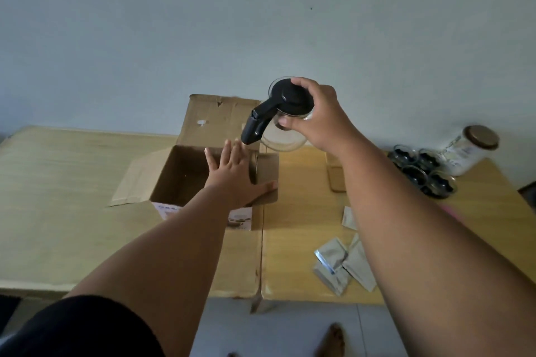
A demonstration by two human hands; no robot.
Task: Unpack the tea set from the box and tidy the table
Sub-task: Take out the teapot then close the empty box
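Glass pot [285, 140] out: grips its lid [287, 95] in right hand [316, 116] above box [179, 171], spreads left hand [232, 174] flat over box mouth, leaves perhaps a jar [253, 168] inside and sachets [339, 264] to tidy.

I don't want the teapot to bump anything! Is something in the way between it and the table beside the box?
Nothing visible is. The right hand holds the glass teapot in the air over the cardboard box, and the table beside that box is bare there. The wooden tray, glass cups and foil sachets lie farther right.
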